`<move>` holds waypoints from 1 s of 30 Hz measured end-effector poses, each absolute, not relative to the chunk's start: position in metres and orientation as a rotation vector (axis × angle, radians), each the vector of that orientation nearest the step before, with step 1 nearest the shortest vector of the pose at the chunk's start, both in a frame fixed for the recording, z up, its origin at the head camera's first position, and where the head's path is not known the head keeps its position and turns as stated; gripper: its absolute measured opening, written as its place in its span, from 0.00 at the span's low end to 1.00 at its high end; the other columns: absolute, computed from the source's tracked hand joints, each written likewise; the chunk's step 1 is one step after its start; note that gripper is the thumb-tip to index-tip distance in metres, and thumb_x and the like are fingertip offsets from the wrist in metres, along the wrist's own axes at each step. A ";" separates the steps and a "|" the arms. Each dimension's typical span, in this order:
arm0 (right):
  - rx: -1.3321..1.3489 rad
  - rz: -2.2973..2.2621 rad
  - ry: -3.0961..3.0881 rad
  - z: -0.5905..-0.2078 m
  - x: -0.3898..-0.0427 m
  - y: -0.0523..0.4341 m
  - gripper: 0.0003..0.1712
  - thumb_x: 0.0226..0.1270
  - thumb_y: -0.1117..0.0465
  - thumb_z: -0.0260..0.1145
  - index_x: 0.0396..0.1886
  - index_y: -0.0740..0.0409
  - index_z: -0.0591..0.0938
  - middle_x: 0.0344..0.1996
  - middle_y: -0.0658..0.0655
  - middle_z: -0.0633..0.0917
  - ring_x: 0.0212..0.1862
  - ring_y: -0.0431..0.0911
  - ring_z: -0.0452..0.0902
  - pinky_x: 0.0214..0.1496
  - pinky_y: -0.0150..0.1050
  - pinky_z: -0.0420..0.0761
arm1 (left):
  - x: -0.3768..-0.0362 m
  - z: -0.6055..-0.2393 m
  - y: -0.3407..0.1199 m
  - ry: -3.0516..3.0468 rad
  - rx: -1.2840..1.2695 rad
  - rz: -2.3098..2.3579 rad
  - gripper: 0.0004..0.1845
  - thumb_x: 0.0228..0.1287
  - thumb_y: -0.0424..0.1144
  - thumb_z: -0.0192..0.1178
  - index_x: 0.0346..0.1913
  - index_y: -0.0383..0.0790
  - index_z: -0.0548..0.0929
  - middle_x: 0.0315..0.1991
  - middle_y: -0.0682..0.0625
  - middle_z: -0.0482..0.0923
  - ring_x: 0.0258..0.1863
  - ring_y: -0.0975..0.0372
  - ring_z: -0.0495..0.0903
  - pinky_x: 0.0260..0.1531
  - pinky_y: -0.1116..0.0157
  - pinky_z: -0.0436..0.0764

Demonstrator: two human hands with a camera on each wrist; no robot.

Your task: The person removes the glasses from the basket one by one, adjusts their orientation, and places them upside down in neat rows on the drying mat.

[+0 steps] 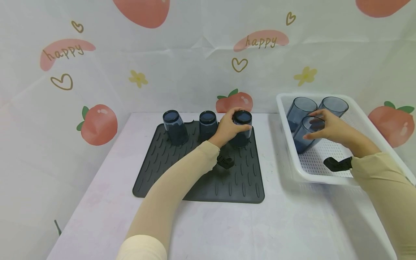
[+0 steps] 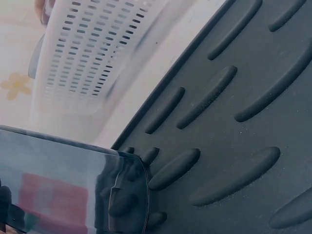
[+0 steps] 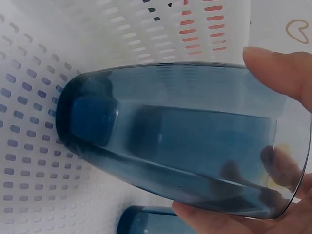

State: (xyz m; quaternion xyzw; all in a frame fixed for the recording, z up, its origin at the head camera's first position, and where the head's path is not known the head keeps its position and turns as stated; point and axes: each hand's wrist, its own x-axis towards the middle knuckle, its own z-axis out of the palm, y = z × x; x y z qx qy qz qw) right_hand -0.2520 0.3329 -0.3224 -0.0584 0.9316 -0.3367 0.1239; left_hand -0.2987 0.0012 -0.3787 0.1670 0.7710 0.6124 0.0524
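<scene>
"So, what is the left hand (image 1: 227,126) doing?"

"It's gripping the upturned glass (image 1: 242,139) at the right end of the row, thumb in front and fingers curling behind. That glass is standing base-up on the black mat (image 1: 224,191), perhaps because the ridges are letting any moisture run off."

"And the right hand (image 1: 334,127)?"

"It's holding the tilted glass (image 1: 303,140) near its rim, thumb on one side, fingers on the other. That one is leaning inside the white basket (image 1: 312,177), its base near the left wall. Presumably the hand is gripping up there because the rim is facing upward, within easy reach."

"Is anyone touching the others?"

"Apparently not. The left glass (image 1: 175,130) and middle glass (image 1: 207,126) are standing base-up on the mat, spaced apart, likely to avoid knocking. Two more, the far-left glass (image 1: 300,109) and far-right glass (image 1: 336,105), are sitting rim-up in the basket."
</scene>
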 end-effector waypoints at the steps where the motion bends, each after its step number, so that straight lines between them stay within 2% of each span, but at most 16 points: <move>1: -0.170 -0.985 2.716 -0.322 -0.251 0.333 0.55 0.54 0.57 0.76 0.70 0.71 0.51 0.65 0.77 0.63 0.62 0.69 0.67 0.36 0.18 0.70 | -0.299 -0.379 0.001 2.346 0.507 1.862 0.35 0.54 0.36 0.73 0.65 0.48 0.70 0.59 0.50 0.73 0.57 0.59 0.74 0.57 0.63 0.77; 15: -0.156 -0.953 2.746 -0.319 -0.245 0.336 0.55 0.55 0.55 0.76 0.70 0.72 0.53 0.64 0.78 0.64 0.62 0.69 0.68 0.36 0.18 0.70 | -0.302 -0.369 -0.004 2.401 0.549 1.734 0.37 0.53 0.41 0.74 0.65 0.48 0.69 0.60 0.51 0.72 0.57 0.59 0.74 0.58 0.62 0.76; 20: -0.151 -0.950 2.757 -0.319 -0.242 0.338 0.54 0.55 0.55 0.76 0.70 0.71 0.54 0.63 0.77 0.66 0.61 0.67 0.69 0.38 0.21 0.73 | -0.305 -0.366 -0.007 2.421 0.585 1.681 0.38 0.54 0.43 0.73 0.68 0.51 0.67 0.66 0.50 0.68 0.66 0.60 0.67 0.65 0.62 0.70; 22: -0.142 -0.943 2.766 -0.318 -0.240 0.339 0.54 0.55 0.54 0.76 0.70 0.70 0.54 0.63 0.77 0.66 0.61 0.67 0.69 0.44 0.30 0.76 | -0.305 -0.364 -0.008 2.422 0.601 1.672 0.38 0.55 0.44 0.72 0.68 0.52 0.66 0.68 0.50 0.66 0.69 0.60 0.64 0.69 0.62 0.65; 24: -0.130 -0.942 2.771 -0.316 -0.238 0.340 0.54 0.55 0.53 0.76 0.71 0.70 0.53 0.63 0.77 0.65 0.61 0.68 0.67 0.51 0.43 0.77 | -0.305 -0.361 -0.009 2.417 0.620 1.673 0.38 0.56 0.43 0.72 0.68 0.51 0.67 0.69 0.50 0.65 0.71 0.58 0.62 0.71 0.60 0.62; 27: -0.111 -0.944 2.780 -0.313 -0.235 0.340 0.55 0.56 0.53 0.75 0.71 0.70 0.52 0.63 0.78 0.65 0.63 0.70 0.63 0.57 0.61 0.71 | -0.303 -0.355 -0.010 2.433 0.637 1.658 0.37 0.56 0.42 0.71 0.69 0.49 0.67 0.68 0.50 0.66 0.70 0.56 0.63 0.71 0.58 0.63; 30: -0.093 -0.966 2.784 -0.309 -0.232 0.340 0.54 0.57 0.54 0.74 0.72 0.69 0.52 0.63 0.79 0.65 0.64 0.71 0.61 0.60 0.64 0.67 | -0.299 -0.347 -0.012 2.454 0.655 1.635 0.36 0.58 0.41 0.70 0.69 0.46 0.67 0.68 0.50 0.67 0.69 0.55 0.65 0.69 0.56 0.65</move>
